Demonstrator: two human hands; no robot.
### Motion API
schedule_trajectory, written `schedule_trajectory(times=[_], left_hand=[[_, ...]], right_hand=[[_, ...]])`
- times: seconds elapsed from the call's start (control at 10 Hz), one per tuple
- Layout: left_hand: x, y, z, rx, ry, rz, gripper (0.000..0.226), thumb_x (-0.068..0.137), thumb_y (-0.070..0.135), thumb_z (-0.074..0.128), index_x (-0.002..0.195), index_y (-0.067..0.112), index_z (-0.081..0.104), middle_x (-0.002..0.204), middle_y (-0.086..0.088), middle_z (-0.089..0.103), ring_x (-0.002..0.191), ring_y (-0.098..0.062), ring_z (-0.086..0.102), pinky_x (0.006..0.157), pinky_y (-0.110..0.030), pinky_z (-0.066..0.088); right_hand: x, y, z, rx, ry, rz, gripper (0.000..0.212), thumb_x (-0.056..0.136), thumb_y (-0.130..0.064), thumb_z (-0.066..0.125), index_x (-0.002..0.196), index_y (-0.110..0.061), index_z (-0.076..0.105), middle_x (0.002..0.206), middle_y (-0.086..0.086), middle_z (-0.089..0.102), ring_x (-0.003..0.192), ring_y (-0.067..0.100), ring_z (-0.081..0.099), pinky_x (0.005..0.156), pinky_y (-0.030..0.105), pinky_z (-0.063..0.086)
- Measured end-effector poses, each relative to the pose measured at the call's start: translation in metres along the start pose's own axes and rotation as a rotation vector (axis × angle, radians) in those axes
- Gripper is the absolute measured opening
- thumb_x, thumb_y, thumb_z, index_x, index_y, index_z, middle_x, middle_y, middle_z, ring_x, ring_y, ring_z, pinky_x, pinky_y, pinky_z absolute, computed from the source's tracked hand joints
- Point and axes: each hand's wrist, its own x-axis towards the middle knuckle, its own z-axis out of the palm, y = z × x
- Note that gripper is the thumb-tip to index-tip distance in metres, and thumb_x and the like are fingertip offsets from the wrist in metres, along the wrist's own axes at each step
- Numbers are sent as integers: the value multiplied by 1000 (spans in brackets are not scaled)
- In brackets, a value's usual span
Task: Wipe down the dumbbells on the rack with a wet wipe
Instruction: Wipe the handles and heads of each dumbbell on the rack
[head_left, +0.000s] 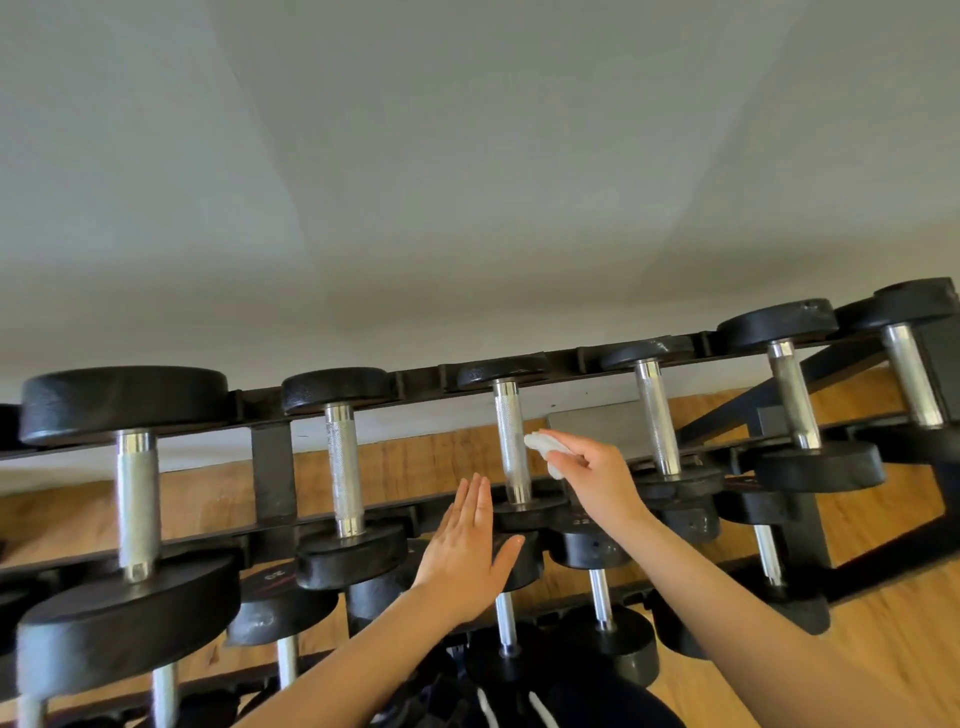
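A black rack (270, 457) holds a top row of black dumbbells with silver handles. My right hand (597, 473) pinches a crumpled white wet wipe (543, 449) just to the right of the middle dumbbell's knurled handle (511, 441), close to it or touching. My left hand (467, 545) is flat with straight fingers, its fingertips by the near head of that same dumbbell (524, 512). Other dumbbells sit left (343, 467) and right (657, 415) of it.
A lower tier of dumbbells (597, 551) lies under my arms. A big dumbbell (135, 493) fills the left. The rack's side frame (810, 566) stands at the right on a wooden floor (883, 649). A plain pale wall rises behind.
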Motion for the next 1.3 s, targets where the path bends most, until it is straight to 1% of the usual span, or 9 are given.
schedule_trajectory(times=[0.2,0.3,0.4,0.6,0.8,0.9,1.1,1.2,1.3], left_hand=[[17,11,-13,48,0,-67,80,101,56,22,151,7,-16,160,-7,-20,147,-18,-19,116,-29,-9],[21,14,-11,84,-36,-99,84,96,63,8,150,6,-17,159,-9,-22,147,-21,-20,118,-33,-8],[19,12,-6,60,-12,-102,123,54,80,-32,150,6,-18,159,-10,-22,147,-23,-20,117,-33,-9],[19,12,-6,20,-30,-142,119,53,74,-20,151,6,-17,160,-9,-21,147,-21,-21,118,-35,-7],[19,11,-8,22,-56,-130,117,55,74,-19,151,8,-16,160,-8,-21,146,-20,-21,118,-34,-7],[20,10,-9,39,-82,-135,102,75,74,-9,152,8,-15,160,-8,-20,147,-20,-20,119,-36,-6],[20,7,-6,43,-78,-130,81,99,60,17,153,8,-14,160,-8,-21,146,-19,-21,121,-36,-4],[21,7,-6,37,-75,-127,81,99,60,17,153,8,-14,160,-8,-20,147,-19,-20,121,-36,-4],[20,8,-7,30,-74,-127,81,99,60,18,153,8,-14,160,-8,-19,147,-19,-20,122,-37,-3]], right_hand=[[39,-24,17,-400,28,-403,41,89,0,59,130,-6,56,135,8,54,123,19,53,101,19,38],[52,-19,26,-657,-29,-562,56,64,9,79,117,-5,65,125,10,62,112,24,62,85,33,53],[54,-8,33,-795,-178,-557,64,69,14,72,129,-7,57,140,9,50,134,19,34,100,35,44],[57,-1,23,-805,-183,-568,74,50,17,82,119,-4,64,130,12,58,122,27,52,86,36,51],[58,-2,11,-824,-280,-591,80,73,19,63,143,-12,38,152,0,20,139,15,13,104,37,38],[48,6,13,-807,-335,-555,81,70,17,68,141,-12,42,151,0,20,137,14,18,101,32,38],[38,5,3,-931,-494,-595,84,92,7,48,150,-21,-6,148,-8,-27,137,10,-27,110,25,-2],[44,6,-3,-981,-516,-601,88,90,7,52,150,-23,-6,150,-8,-24,137,9,-25,109,27,-8],[55,5,-2,-1020,-433,-769,89,71,11,72,146,-13,32,155,3,19,140,16,7,110,35,12]])
